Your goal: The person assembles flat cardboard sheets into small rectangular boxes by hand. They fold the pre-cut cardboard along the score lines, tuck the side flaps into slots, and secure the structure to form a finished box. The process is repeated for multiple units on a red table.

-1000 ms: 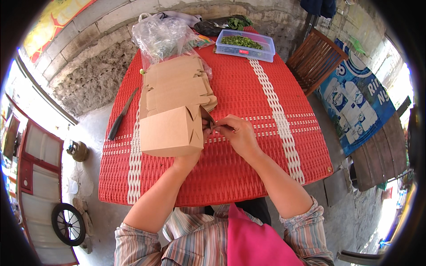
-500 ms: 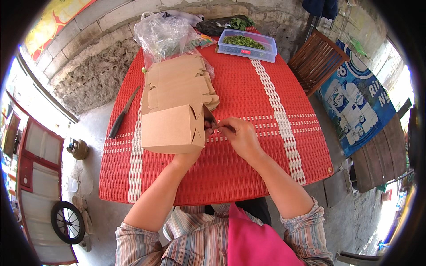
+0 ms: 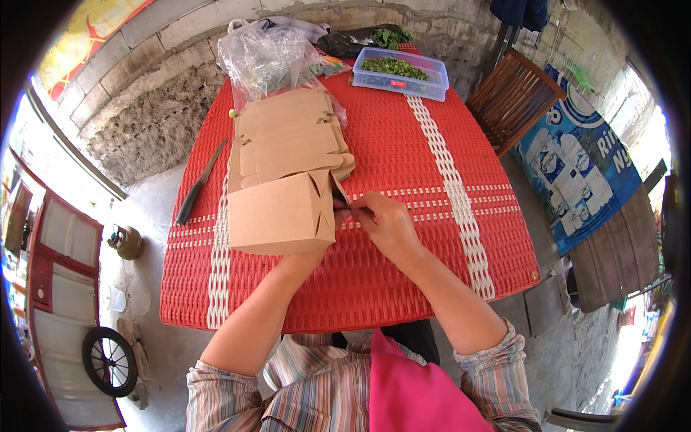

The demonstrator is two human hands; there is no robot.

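One brown cardboard box (image 3: 279, 214), smooth, matte and partly folded into a squared form with slits at its right corners, is at the near end of a stack of flat cardboard blanks (image 3: 284, 133), left of the middle of the table. The blanks have notched, tabbed edges and overlap too closely to count. From the box's right end sticks one side flap (image 3: 340, 193), dark in shadow; the right hand (image 3: 389, 219) meets its tip with thumb and forefinger pinched together on it, the other fingers curled. The left hand (image 3: 341, 214) is mostly hidden by the box, only some fingers showing beside the flap, so I cannot tell how far they are open or quite what they grip. The tabletop (image 3: 389, 288) is glossy red weave with two broad white braided bands running lengthwise. One knife (image 3: 199, 186), slim-bladed and black-handled, lies left of the cardboard. Beyond the blanks sit one crinkled clear plastic bag (image 3: 258, 61), one dark plastic bag (image 3: 349, 42) with green leaves (image 3: 389, 37) at its end, and one rectangular translucent bluish tub (image 3: 430, 89) holding finely chopped greens (image 3: 392, 68). One slatted wooden chair (image 3: 517, 97) stands off the table's far right side.
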